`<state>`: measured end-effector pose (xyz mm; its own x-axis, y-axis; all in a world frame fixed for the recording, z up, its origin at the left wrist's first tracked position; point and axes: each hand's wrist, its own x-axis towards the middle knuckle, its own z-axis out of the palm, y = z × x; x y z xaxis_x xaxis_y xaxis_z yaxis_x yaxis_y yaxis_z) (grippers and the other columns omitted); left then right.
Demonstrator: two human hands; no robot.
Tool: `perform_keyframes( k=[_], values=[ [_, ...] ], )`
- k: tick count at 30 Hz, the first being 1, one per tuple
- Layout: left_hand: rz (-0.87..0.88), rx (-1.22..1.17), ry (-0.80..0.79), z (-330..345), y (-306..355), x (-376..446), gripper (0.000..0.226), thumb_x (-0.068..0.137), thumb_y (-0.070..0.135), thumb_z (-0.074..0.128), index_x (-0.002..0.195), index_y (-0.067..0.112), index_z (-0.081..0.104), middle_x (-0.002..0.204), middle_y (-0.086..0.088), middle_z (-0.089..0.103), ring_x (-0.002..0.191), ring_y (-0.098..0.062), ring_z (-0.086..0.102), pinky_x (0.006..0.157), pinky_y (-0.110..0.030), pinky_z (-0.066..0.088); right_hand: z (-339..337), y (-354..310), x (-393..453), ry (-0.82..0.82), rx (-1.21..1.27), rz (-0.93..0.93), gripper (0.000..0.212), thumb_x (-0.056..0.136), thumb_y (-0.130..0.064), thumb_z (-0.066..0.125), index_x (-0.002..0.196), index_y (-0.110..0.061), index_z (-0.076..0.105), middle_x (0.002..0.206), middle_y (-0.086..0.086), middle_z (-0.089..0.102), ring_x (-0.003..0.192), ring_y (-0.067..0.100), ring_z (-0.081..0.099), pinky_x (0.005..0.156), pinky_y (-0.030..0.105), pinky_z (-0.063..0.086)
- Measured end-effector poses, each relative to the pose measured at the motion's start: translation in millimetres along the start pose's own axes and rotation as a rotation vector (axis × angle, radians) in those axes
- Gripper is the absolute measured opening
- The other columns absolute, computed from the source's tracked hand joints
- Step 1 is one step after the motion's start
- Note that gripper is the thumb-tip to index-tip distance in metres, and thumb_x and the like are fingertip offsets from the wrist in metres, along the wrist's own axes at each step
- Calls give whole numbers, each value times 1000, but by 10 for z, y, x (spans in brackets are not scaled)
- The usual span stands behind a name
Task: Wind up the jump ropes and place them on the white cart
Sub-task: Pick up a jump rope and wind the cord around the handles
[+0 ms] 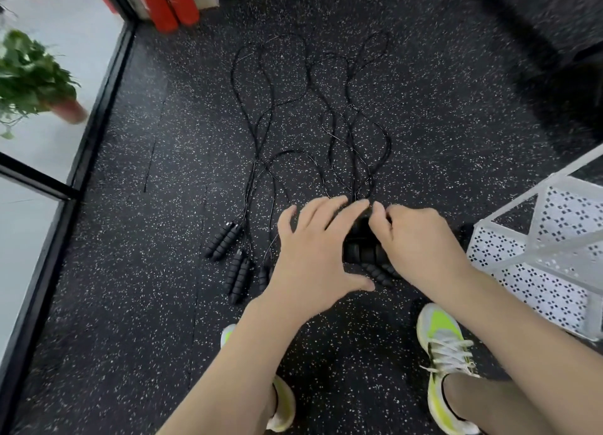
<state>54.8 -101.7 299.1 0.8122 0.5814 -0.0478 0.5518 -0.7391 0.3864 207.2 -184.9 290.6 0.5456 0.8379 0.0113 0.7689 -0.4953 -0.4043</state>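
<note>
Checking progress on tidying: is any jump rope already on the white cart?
No, the perforated white metal cart shows no rope, and the thin black jump ropes lie unwound on the speckled black rubber floor.

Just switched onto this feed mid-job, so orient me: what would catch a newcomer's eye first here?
Both hands at centre: the left hand spread over, and the right hand curled around, a bunch of black handles on the speckled floor. Beyond them the thin black jump ropes trail away in tangled loops, with more handle pairs lying to the left. The white cart with its perforated panels stands at the right edge.
</note>
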Motion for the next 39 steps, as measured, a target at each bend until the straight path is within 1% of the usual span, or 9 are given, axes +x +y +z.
perform_keyframes(
  k=[3,6,12,16,19,26,30,35,39],
  values=[
    [-23,159,26,114,7,-30,74,72,49,81,138,35,51,125,13,62,123,-19,53,110,-46,21,31,-37,-40,-82,-28,-55,45,104,-46,34,74,-17,50,53,-2,40,52,28,43,52,33,36],
    [-32,211,26,122,-22,-35,52,76,39,75,124,28,56,109,9,62,105,-22,57,91,-42,38,40,-55,-71,-136,58,-59,50,101,-50,30,72,-16,51,54,-1,47,55,27,54,54,34,42],
    [-3,177,73,107,-37,-30,42,69,36,80,104,26,60,91,8,63,86,-23,59,75,-37,41,-60,-47,-23,-215,298,68,59,99,-57,41,66,-12,60,52,1,56,55,16,55,50,20,37],
    [2,202,148,134,-101,-16,34,66,33,76,91,25,54,78,9,58,73,-22,57,65,-34,39,-174,-23,36,-314,415,114,61,94,-66,47,64,-16,63,49,-3,56,49,12,54,46,23,36],
    [-14,218,116,129,-115,-3,32,68,33,74,93,25,56,81,9,60,76,-22,58,67,-36,42,-271,7,62,-369,288,41,70,89,-77,41,60,-17,61,46,-4,56,46,7,52,50,28,38],
    [-77,135,26,-48,-81,5,31,78,39,69,104,31,53,93,12,59,91,-18,56,74,-31,31,-360,103,100,-237,83,-123,73,88,-79,35,53,-17,52,44,-2,51,49,9,51,52,32,34],
    [-132,37,19,-98,-80,-9,36,76,38,71,107,34,52,95,14,58,95,-15,56,75,-32,39,-477,98,113,-359,325,-69,53,90,-65,52,66,-21,68,49,-11,56,49,1,49,51,18,33],
    [-228,-203,49,-200,-53,0,36,74,31,73,104,34,55,92,15,62,89,-15,60,81,-38,52,-497,263,180,-416,748,-43,63,91,-67,58,76,-6,64,68,7,44,66,17,40,70,33,32],
    [-282,-320,63,-252,-22,12,35,71,27,75,98,38,54,83,17,65,81,-10,62,78,-35,54,-368,213,164,-335,998,-36,54,92,-51,60,81,2,62,69,4,51,66,18,42,66,27,34]
  ],
)
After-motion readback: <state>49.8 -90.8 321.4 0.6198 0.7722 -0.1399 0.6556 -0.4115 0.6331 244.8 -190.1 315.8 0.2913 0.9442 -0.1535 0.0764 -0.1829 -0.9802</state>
